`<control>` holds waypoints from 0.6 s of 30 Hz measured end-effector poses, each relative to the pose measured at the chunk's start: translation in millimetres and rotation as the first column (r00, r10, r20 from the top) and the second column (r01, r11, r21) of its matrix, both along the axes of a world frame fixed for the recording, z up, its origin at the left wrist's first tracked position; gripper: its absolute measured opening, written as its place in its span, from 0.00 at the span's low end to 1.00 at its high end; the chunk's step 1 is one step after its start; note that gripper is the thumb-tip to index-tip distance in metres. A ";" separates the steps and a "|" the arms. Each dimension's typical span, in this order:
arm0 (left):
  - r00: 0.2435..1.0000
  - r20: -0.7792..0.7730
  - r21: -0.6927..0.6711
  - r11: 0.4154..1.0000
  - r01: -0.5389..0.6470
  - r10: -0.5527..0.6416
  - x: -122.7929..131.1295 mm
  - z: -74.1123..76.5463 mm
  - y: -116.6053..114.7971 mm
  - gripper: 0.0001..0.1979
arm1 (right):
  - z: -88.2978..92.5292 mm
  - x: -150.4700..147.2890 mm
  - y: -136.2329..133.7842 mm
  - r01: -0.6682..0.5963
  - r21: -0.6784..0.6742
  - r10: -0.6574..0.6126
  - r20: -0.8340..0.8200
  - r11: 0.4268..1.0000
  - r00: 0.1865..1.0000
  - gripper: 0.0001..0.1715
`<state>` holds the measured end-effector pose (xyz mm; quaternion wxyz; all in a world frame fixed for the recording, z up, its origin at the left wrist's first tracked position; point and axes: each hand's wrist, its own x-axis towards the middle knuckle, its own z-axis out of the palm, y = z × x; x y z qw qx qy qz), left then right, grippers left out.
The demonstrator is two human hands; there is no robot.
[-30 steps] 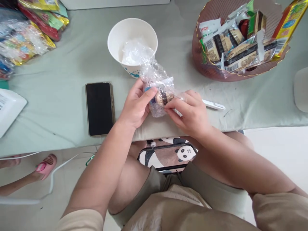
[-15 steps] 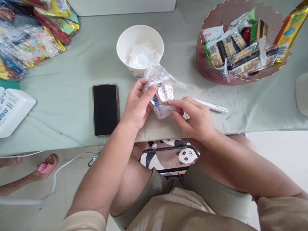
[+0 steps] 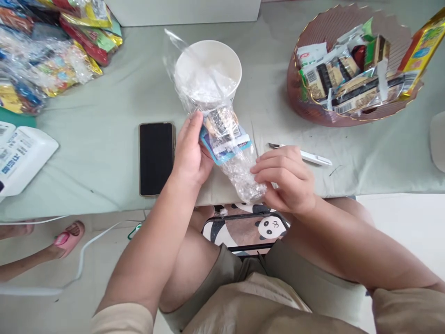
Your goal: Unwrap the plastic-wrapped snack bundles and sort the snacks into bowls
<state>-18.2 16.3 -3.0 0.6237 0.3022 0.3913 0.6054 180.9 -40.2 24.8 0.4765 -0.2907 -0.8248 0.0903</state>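
Note:
My left hand (image 3: 190, 155) is closed on the left side of a blue-edged snack packet (image 3: 227, 147), with the thumb on top. Clear plastic wrap (image 3: 243, 178) surrounds the packet; its crumpled end hangs toward me and its loose end spreads over a white paper cup (image 3: 237, 69). At the crumpled end, the bent fingers of my right hand (image 3: 287, 178) pinch the plastic. More clear plastic (image 3: 208, 86) lies inside the cup. Just beyond my right hand a white utility knife (image 3: 314, 158) rests on the cloth, its blade end pointing left.
A black phone (image 3: 156, 159) lies left of my left hand. A pink ribbed basket (image 3: 299, 99) of wrapped snacks stands at the right. Several snack packets (image 3: 66, 69) are heaped at the far left, above a white package (image 3: 28, 155). A white box (image 3: 187, 11) borders the back.
The plastic has been stretched out: its crumpled end now reaches nearer me and its loose end spreads left over the cup. My right hand has moved toward me, uncovering the knife's blade end.

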 end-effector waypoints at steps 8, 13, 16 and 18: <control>0.997 -0.067 -0.014 0.999 0.031 -0.032 9.7 9.3 -9.3 0.20 | -2.6 6.0 4.2 -0.086 -0.464 -0.095 -0.353 0.882 0.931 0.15; 0.977 -0.166 0.020 0.990 0.138 -0.133 26.1 5.0 -19.7 0.22 | -16.1 -1.6 6.3 -0.230 -0.732 -0.088 -0.368 0.642 0.926 0.28; 0.958 -0.285 0.088 0.995 0.041 -0.014 32.9 0.8 -23.4 0.22 | -24.0 -3.4 7.1 -0.316 -0.773 -0.104 -0.438 0.550 0.893 0.27; 0.920 -0.387 0.125 0.992 -0.010 0.058 32.8 0.5 -23.8 0.22 | -28.0 -3.6 8.2 -0.366 -0.788 -0.167 -0.500 0.495 0.850 0.27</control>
